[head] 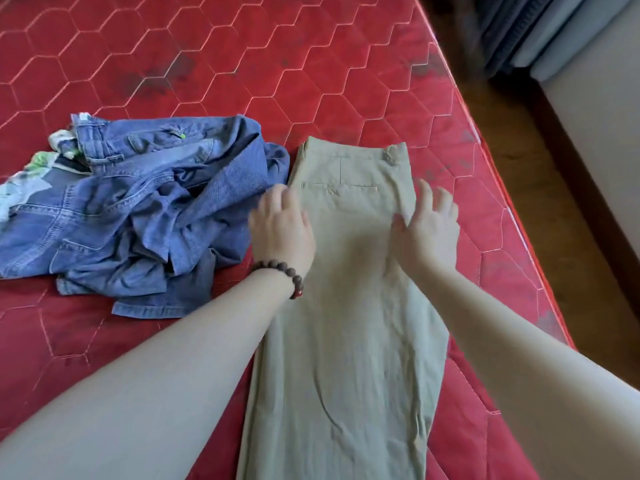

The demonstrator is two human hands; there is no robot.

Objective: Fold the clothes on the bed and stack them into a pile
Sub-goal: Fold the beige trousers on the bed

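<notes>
Both hands lie flat, fingers straight, on the khaki trousers [346,306]: left hand [282,233], right hand [429,233]. Crumpled jeans [138,216] sit left of the trousers.

1. Light: soft, even daylight; medium brightness; no glare.
2. Shadows: faint and diffuse beneath the hands, on the trousers [346,306].
3. Blur: left hand [282,230] and right hand [429,230] smeared at the fingers; curtain [519,32], top right, streaked and out of focus.
4. Distortion: wide-angle; bed [207,64] edge bows, forearms swell toward the lower corners.
5. Detail: soft and compressed overall.
</notes>
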